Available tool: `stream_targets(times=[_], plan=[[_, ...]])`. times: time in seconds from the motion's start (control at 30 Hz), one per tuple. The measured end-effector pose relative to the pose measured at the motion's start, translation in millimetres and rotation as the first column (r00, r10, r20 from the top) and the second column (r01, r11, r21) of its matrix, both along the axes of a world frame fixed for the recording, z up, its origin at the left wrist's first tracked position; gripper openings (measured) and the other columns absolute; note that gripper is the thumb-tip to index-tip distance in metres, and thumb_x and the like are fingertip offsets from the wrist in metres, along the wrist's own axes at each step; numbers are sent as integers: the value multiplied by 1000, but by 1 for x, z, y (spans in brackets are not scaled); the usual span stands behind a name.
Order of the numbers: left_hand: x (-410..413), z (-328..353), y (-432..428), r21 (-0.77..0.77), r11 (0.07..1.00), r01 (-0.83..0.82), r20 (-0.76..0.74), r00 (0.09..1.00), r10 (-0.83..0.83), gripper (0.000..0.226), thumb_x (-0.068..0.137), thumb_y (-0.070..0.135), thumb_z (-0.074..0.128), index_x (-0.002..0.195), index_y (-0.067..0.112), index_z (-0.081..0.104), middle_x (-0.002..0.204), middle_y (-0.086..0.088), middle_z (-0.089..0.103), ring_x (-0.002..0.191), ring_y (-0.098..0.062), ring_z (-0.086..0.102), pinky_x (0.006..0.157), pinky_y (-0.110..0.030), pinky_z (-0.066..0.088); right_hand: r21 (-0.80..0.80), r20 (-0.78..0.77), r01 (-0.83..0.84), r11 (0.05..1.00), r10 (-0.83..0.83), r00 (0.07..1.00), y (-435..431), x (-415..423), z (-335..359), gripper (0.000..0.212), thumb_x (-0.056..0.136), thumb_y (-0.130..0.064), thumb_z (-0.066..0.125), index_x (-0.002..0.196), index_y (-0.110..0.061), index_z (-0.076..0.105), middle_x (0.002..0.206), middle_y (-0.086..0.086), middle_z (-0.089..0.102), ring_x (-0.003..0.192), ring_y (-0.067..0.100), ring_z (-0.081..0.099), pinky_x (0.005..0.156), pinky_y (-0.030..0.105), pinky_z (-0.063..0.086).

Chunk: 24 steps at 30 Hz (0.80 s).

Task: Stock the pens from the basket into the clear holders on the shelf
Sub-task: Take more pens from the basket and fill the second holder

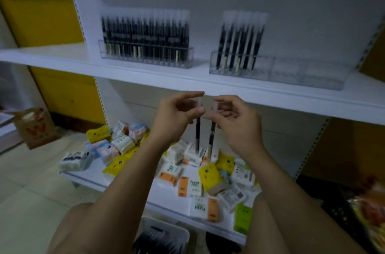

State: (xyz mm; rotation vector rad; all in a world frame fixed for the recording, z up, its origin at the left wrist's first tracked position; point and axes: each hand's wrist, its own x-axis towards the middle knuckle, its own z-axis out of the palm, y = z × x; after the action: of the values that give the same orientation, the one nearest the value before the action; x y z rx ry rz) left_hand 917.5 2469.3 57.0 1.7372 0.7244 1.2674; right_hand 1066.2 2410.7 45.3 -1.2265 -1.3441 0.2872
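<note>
While raised, left hand (177,113) and right hand (236,121) pinch upright pens (198,133).

2 bare forearms (125,181) lead to a bare left hand (177,112) and bare right hand (235,120).

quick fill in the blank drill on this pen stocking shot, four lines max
1. Together the left hand and right hand pinch ___ pens.
2. The left holder is packed, while the right holder stands empty toward its ___ end.
3. The held pens hang upright with their white caps pointing ___.
4. The basket of spare pens shows at the ___ edge of the view.

Missing words: two; right; up; bottom
</note>
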Motion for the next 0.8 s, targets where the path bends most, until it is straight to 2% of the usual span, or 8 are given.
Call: stream_targets(times=[0.1,0.27,0.47,0.67,0.8], plan=[[12,34,-6,92,996,-5,16,1000,3,35,83,9,73,114,23,67,85,-6,68,72,-11,64,59,-23,53,74,-5,6,997,-5,1000,-11,10,36,31,79,-17,79,100,-34,64,88,-9,67,75,5,63,73,35,58],[34,91,-10,255,967,24,-32,999,-16,27,83,16,74,100,35,64,92,-2,70,79,-10,68,58,-21,53,161,60,63,985,-73,995,-18,31,89,31,79,-21,78,103,-33,63,91,-11,66,80,7,65,72,38,60],[63,147,-4,301,951,69,-4,997,-71,24,80,15,76,96,29,66,93,-1,71,80,-12,70,67,-28,58,267,33,138,954,-153,988,-15,61,142,34,80,-16,78,108,-27,62,86,-11,64,76,7,66,71,37,60],[93,180,15,351,936,30,28,999,-42,21,81,18,75,98,26,65,96,5,70,80,-7,69,69,-23,58,312,20,196,930,-213,977,5,90,175,28,80,-16,77,101,-27,61,89,-5,65,79,15,67,70,40,60],[107,198,33,416,909,6,-4,1000,-5,22,81,18,75,100,25,65,96,8,69,81,-2,67,66,-10,52,324,21,220,920,-239,971,25,103,187,28,81,-16,77,101,-27,60,89,-4,64,80,16,67,69,41,60]])
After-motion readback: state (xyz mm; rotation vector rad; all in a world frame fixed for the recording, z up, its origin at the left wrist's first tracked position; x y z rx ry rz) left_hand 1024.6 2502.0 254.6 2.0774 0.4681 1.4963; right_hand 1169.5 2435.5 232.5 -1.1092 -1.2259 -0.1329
